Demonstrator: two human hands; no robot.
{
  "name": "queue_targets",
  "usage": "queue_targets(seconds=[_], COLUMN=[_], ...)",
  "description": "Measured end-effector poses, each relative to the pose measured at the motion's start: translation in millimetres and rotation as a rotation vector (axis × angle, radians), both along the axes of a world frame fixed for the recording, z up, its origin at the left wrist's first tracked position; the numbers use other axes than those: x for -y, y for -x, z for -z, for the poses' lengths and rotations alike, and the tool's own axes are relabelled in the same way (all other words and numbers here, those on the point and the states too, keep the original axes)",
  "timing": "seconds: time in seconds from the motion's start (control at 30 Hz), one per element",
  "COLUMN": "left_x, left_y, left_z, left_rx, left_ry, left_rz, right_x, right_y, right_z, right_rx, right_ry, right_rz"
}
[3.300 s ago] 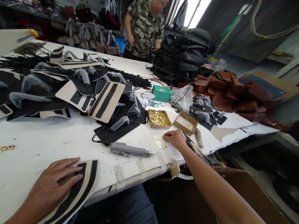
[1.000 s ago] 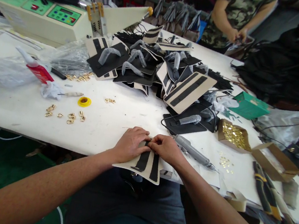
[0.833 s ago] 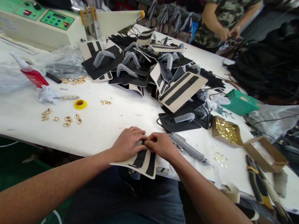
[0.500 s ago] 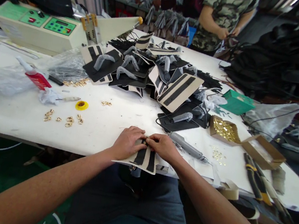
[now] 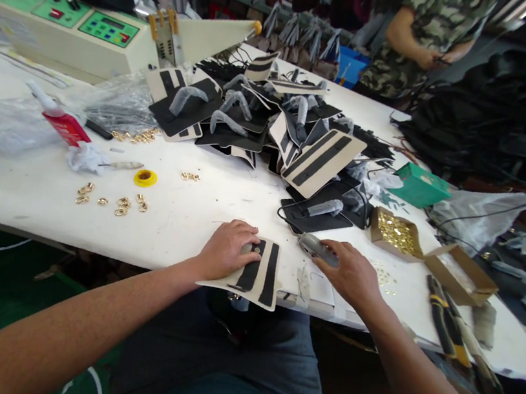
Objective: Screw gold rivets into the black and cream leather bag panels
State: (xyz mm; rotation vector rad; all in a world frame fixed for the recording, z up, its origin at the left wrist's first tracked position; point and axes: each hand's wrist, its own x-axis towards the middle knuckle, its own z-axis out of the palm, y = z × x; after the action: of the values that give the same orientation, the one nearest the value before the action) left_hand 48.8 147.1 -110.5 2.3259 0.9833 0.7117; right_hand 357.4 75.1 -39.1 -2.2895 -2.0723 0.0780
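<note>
My left hand [image 5: 226, 252] presses a beige bag panel with black stripes [image 5: 269, 276] at the table's front edge, thumb on top. A small round metal piece [image 5: 257, 250] shows on the black stripe near my thumb. The panel's front part juts over the edge, and something gold and a plastic-wrapped piece hang beneath it. To the right, my right hand [image 5: 354, 272] is closed round a grey electric screwdriver [image 5: 313, 245] that lies on the table. Its tip is hidden behind my hand. The tool's black cord runs from its far end.
Behind lies a heap of black-and-beige panels [image 5: 324, 160] with wrapped handles. Gold clasps [image 5: 123, 206], a yellow ring-shaped container [image 5: 145, 178] and a red bottle [image 5: 64, 127] are left. A box of gold pieces [image 5: 397, 232] and pliers [image 5: 446, 320] lie right. A co-worker [image 5: 421, 49] stands across.
My right hand has left the panel and moved right onto the electric screwdriver, whose front end has turned toward me. My left hand stays on the panel. The view has shifted slightly.
</note>
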Motion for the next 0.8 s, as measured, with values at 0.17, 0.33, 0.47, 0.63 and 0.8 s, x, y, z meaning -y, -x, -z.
queue_targets(seconds=[0.17,0.33,0.47,0.63,0.8], left_x=[-0.4,0.3,0.6,0.9,1.5], left_y=[1.0,1.3,0.5,0.6,0.8], left_z=[-0.9,-0.7,0.4,0.5,-1.8], left_rx=[-0.019,-0.019,-0.008,-0.005,0.004], left_ry=[-0.005,-0.005,-0.011,-0.004,0.012], left_rz=[0.010,0.011,0.002,0.005,0.004], right_x=[3.2,0.6,-2.8,-7.2,-6.8], right_y=[-26.9,-40.8,-43.2,-40.6,-35.0], right_z=[14.0,14.0,8.1,6.1,-10.5], right_rx=[-0.126,-0.148,-0.154,-0.147,-0.180], right_ry=[0.082,0.167,0.200,0.240,0.215], right_rz=[-0.047,-0.079,-0.077,-0.020,-0.007])
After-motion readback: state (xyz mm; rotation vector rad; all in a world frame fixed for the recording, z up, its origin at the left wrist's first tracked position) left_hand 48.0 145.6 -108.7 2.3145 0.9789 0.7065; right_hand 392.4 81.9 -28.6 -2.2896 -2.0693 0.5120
